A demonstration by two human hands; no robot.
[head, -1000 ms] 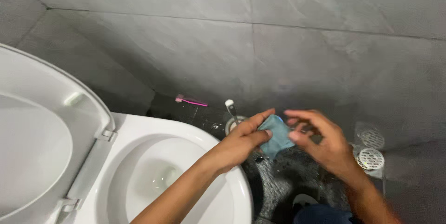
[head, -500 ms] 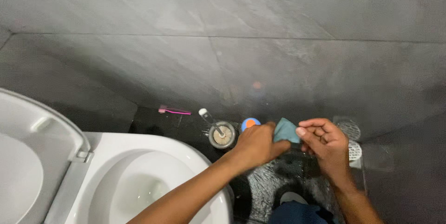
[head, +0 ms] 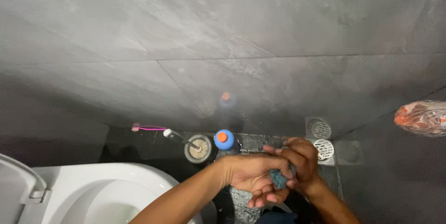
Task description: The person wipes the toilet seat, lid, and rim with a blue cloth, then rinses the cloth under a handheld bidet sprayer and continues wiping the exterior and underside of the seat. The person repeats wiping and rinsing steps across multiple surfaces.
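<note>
Blue cloth [head: 278,178] bunched between both hands, just right of toilet bowl [head: 116,191]; left hand [head: 253,177] cups it, fingers half-curled; right hand [head: 299,161] fingers clenched around it.

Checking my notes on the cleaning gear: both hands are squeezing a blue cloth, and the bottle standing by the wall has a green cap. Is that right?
Not quite. The head view shows the bottle with an orange cap, not green. The rest holds: the left hand and right hand are squeezing the blue cloth.
</note>
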